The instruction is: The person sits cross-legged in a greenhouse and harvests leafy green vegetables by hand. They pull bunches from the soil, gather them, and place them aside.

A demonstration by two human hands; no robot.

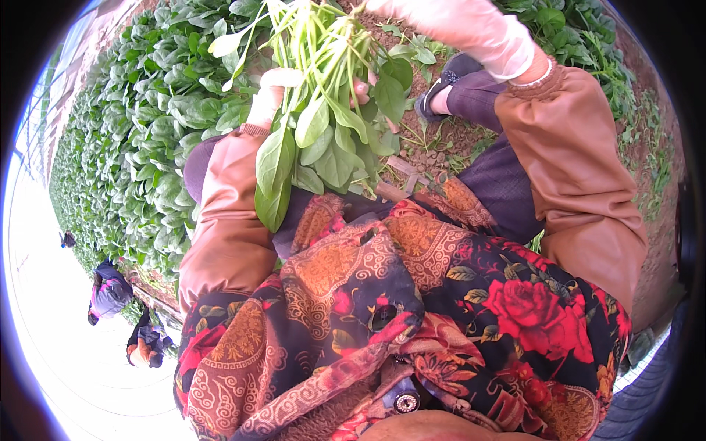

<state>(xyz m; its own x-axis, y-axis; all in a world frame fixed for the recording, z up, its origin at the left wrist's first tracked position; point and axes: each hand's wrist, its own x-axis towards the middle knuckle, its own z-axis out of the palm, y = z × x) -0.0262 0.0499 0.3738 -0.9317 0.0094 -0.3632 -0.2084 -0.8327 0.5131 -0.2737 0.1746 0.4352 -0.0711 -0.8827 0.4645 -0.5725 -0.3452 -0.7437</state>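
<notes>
A bunch of spinach [325, 99] is held in front of me, its pale stems towards the top and its broad leaves hanging towards my lap. My left hand [278, 82], in a pale thin glove, is wrapped around the bunch from the left. Some of its fingertips show at the bunch's right side. Above and to the right, my right hand [441, 19] wears a similar whitish glove and reaches to the stem ends. Its fingers lie at the upper edge of the picture, so their grip is hard to make out.
Dense spinach plants [132, 149] fill the left side, with more growing at upper right [551, 22]. Brown soil [424, 129] with loose leaves lies between my legs, near my dark shoe [441, 91]. Two people [110, 292] are low at the far left, beside the rows.
</notes>
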